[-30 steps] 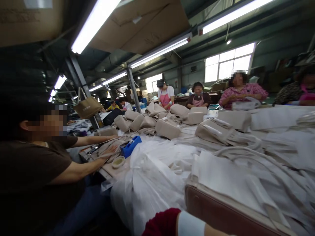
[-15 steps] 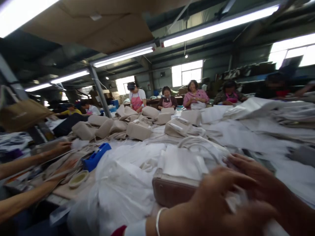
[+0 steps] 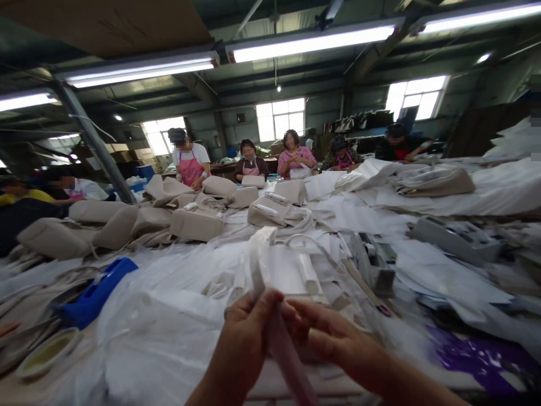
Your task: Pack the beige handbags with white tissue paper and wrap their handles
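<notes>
My left hand (image 3: 245, 338) pinches a pale bag strap (image 3: 291, 361) between thumb and fingers; its upper end is wrapped in white sheet and curls upward. From the other side, my right hand (image 3: 338, 338) has its fingertips closed on the same strap, close by the left thumb. Just beyond my hands lies a light handbag (image 3: 316, 298), partly covered by white wrapping (image 3: 287, 268), its lower part hidden behind my hands. A thin curved handle (image 3: 315, 239) shows behind it.
A blue tape dispenser (image 3: 99, 293) and a small dish (image 3: 48, 355) stand left, near a co-worker's fingers (image 3: 8, 328). Grey tape dispensers (image 3: 374, 265) and purple plastic (image 3: 477, 355) lie right. Beige bags (image 3: 196, 224) are piled ahead; several people sit or stand beyond.
The view has swung right. My hands, blurred and low at the right before, now meet at the centre, holding the strap upright before the bag. The co-worker's arms have mostly left view.
</notes>
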{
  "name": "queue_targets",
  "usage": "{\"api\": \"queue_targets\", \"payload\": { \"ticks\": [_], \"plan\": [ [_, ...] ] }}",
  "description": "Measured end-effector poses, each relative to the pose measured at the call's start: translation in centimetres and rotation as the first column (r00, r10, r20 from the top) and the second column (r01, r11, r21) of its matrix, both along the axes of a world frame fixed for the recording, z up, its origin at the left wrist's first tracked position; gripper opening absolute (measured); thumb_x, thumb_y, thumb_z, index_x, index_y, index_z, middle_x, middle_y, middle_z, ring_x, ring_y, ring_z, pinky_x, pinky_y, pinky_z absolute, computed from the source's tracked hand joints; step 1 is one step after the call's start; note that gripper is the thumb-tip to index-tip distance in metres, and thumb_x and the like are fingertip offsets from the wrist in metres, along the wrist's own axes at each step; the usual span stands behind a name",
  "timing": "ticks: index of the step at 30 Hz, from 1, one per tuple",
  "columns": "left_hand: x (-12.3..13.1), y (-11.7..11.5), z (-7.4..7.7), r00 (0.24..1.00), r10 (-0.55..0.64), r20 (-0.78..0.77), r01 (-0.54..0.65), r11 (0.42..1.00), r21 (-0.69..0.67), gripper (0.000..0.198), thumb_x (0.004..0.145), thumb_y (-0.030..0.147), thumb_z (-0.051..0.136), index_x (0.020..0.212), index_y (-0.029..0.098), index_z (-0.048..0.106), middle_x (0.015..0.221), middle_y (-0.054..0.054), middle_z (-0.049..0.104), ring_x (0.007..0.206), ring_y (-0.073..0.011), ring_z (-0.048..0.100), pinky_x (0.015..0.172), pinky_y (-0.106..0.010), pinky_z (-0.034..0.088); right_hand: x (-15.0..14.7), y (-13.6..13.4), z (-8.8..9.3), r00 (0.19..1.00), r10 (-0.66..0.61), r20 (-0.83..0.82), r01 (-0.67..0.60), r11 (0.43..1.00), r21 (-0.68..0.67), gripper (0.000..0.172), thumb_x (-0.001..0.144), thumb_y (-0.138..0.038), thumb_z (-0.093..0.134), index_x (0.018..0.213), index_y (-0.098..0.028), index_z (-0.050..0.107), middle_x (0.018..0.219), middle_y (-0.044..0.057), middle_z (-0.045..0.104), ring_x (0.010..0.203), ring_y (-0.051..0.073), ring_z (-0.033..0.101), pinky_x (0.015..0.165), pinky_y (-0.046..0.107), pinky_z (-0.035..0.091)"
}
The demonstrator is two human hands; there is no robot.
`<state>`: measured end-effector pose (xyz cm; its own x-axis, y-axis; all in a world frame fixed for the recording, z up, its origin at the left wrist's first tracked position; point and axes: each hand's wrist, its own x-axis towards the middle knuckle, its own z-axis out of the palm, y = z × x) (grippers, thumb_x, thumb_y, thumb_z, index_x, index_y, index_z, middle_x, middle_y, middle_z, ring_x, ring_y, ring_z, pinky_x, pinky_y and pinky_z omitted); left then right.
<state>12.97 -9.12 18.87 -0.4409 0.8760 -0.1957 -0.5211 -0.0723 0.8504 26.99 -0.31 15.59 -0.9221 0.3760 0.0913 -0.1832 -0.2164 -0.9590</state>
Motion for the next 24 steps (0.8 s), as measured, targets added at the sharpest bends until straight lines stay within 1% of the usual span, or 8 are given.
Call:
{"api": "queue_targets", "payload": {
  "ticks": [2,4,7,11,13,15,20,24],
  "plan": [
    [-2.2,0.6,1.0,0.990,0.141,0.027,-0.141,0.990,-0.014,0.024,0.075,0.030,0.077,0.087,0.013,0.066,0.069,-0.006,0.072,0.064,-0.0202,0.070,0.059,-0.029,0.057,0.0,-1.3,-2.0,0.985,0.137,0.109,-0.143,0.988,0.053,0.051,0.074,-0.051,0.073,0.111,-0.017,0.066,0.089,0.003,0.065,0.078,0.014,0.058,0.066,0.022,0.044],
    [-3.9,1.2,1.8,0.968,0.252,0.007,-0.252,0.968,-0.019,0.020,0.077,0.025,0.074,0.092,0.014,0.065,0.073,-0.006,0.073,0.066,-0.0197,0.072,0.059,-0.029,0.057,-0.3,-2.6,-3.7,0.958,0.176,0.228,-0.198,0.977,0.081,0.042,0.072,-0.048,0.075,0.095,-0.014,0.070,0.070,-0.001,0.059,0.061,0.008,0.049,0.054,0.017,0.036],
    [-4.9,1.4,2.2,0.958,0.282,-0.045,-0.279,0.959,0.049,0.028,0.083,0.029,0.069,0.107,0.016,0.064,0.086,-0.009,0.075,0.080,-0.0224,0.073,0.065,-0.031,0.059,-1.2,-3.6,-5.0,0.948,0.202,0.245,-0.196,0.979,-0.047,0.047,0.075,-0.057,0.069,0.085,-0.011,0.068,0.059,-0.002,0.055,0.049,0.005,0.043,0.046,0.015,0.030],
    [-3.7,0.7,0.6,0.997,-0.041,-0.071,0.049,0.992,0.117,0.056,0.080,0.053,0.067,0.120,0.014,0.060,0.104,-0.017,0.073,0.098,-0.0285,0.070,0.075,-0.035,0.059,-2.8,-2.3,-3.3,0.960,0.258,0.109,-0.215,0.928,-0.305,0.058,0.073,-0.066,0.066,0.091,-0.011,0.060,0.070,0.007,0.067,0.050,0.012,0.061,0.044,0.018,0.041],
    [-2.8,0.7,-0.4,0.970,-0.223,-0.092,0.225,0.974,0.012,0.057,0.077,0.055,0.069,0.113,0.011,0.064,0.104,-0.019,0.073,0.082,-0.0283,0.073,0.061,-0.033,0.059,-3.3,-1.1,-2.1,0.957,0.288,0.045,-0.263,0.919,-0.295,0.054,0.076,-0.062,0.066,0.089,-0.010,0.061,0.072,0.009,0.069,0.051,0.015,0.064,0.044,0.020,0.044],
    [-2.4,1.1,-1.2,0.957,-0.266,-0.119,0.256,0.962,-0.095,0.050,0.078,0.053,0.068,0.104,0.011,0.066,0.098,-0.018,0.074,0.066,-0.0256,0.072,0.050,-0.031,0.056,-3.6,-0.1,-1.5,0.958,0.287,0.011,-0.276,0.931,-0.239,0.052,0.081,-0.058,0.063,0.089,-0.008,0.065,0.078,0.011,0.071,0.059,0.016,0.068,0.053,0.023,0.050],
    [-4.5,3.2,-2.0,0.976,0.003,-0.216,-0.007,1.000,-0.018,0.044,0.087,0.050,0.057,0.101,0.009,0.066,0.081,-0.014,0.076,0.081,-0.0254,0.073,0.070,-0.035,0.059,-3.1,0.2,-2.2,0.945,0.284,0.164,-0.248,0.946,-0.211,0.047,0.086,-0.054,0.059,0.095,-0.009,0.065,0.091,0.013,0.074,0.074,0.017,0.071,0.065,0.027,0.053],
    [-4.9,3.7,-2.5,0.969,0.065,-0.238,-0.063,0.998,0.016,0.047,0.090,0.052,0.053,0.104,0.009,0.066,0.083,-0.014,0.076,0.085,-0.0247,0.072,0.077,-0.037,0.057,-3.0,-0.2,-2.3,0.949,0.235,0.211,-0.202,0.965,-0.167,0.049,0.085,-0.058,0.058,0.094,-0.010,0.065,0.089,0.013,0.075,0.072,0.018,0.071,0.061,0.026,0.050]
  ]
}}
